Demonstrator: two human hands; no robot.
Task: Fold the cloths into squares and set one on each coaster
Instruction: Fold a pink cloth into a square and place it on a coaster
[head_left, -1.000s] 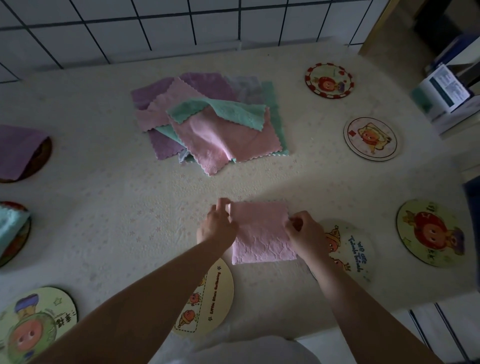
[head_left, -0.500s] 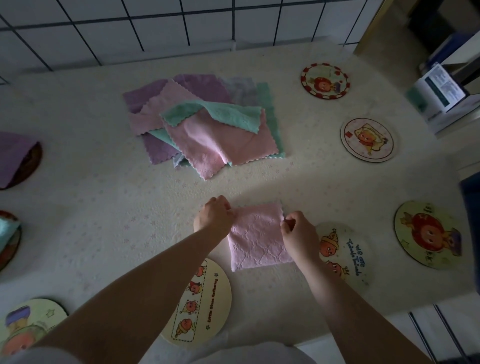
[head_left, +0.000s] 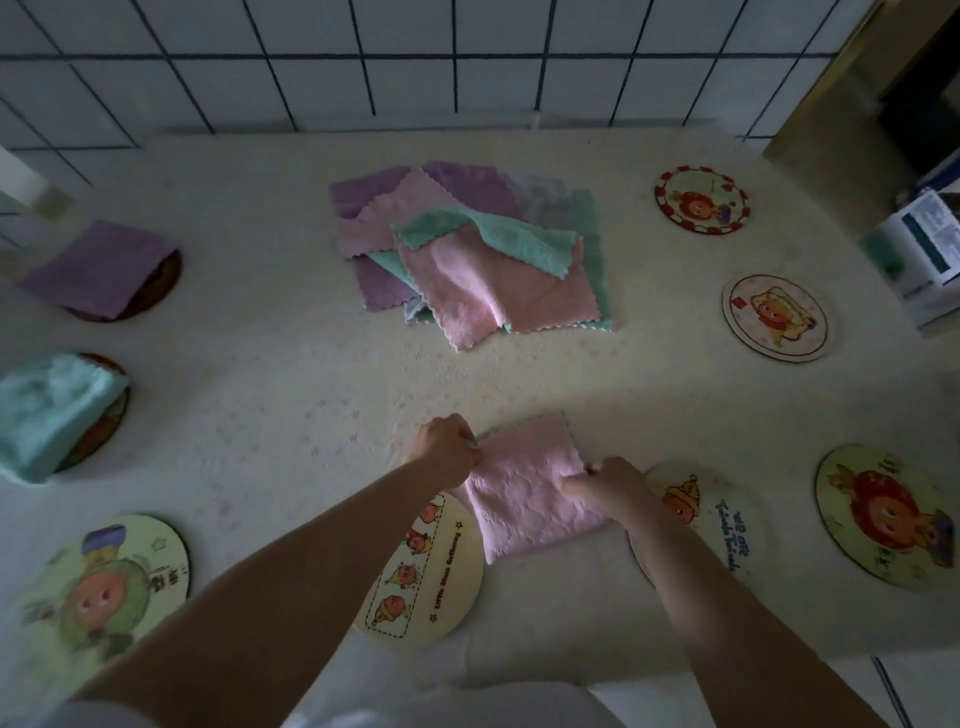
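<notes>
While both hands (head_left: 524, 475) pinch pink cloth (head_left: 530, 499), cloth apparently rotated slightly since earlier.

A pale counter (head_left: 270, 364) with a faint speckled pattern fills most of the view. Behind it rises a wall of white tiles (head_left: 415, 57) with dark grout lines. At the far right, just off the counter's edge, stands a white box (head_left: 930, 260) printed with dark text panels.
</notes>
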